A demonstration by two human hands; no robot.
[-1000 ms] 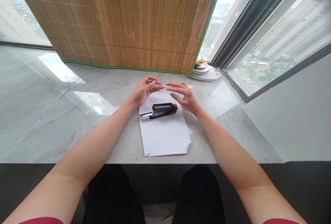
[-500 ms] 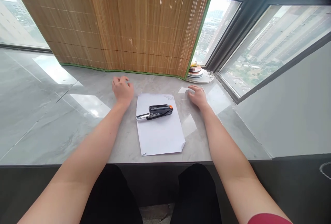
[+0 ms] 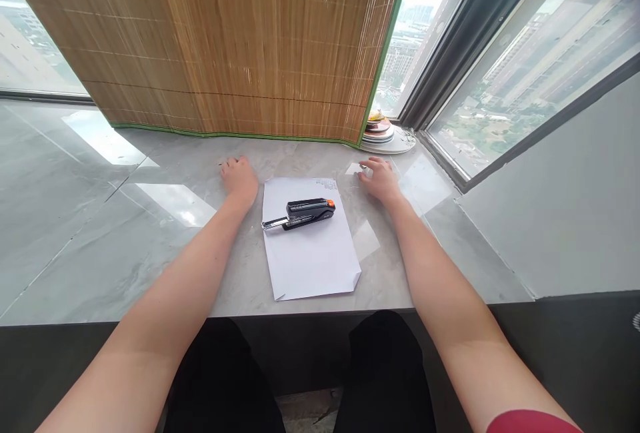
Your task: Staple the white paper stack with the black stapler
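Note:
A black stapler point(image 3: 311, 214) with an orange button lies on white sheets of paper point(image 3: 315, 260). Its top is tilted up, and a metal staple tray sticks out toward the left. Left of the paper's far corner, my left hand point(image 3: 240, 180) rests on the counter with its fingers loosely bent and apart; a tiny dark speck shows by the fingertips. My right hand point(image 3: 380, 180) is on the counter right of the paper. Its thumb and forefinger close around a small greyish bit, too small to name. Neither hand touches the stapler.
The grey marble counter point(image 3: 100, 253) ends at a straight front edge above my knees. A bamboo blind point(image 3: 240, 46) with green edging hangs down to its far side. Stacked plates point(image 3: 393, 140) stand in the corner by the window point(image 3: 525, 80).
My left hand has turned and its thumb has dropped out of sight. The fingers of my right hand have drawn in slightly. The stapler and paper stay put; the view has shifted a little.

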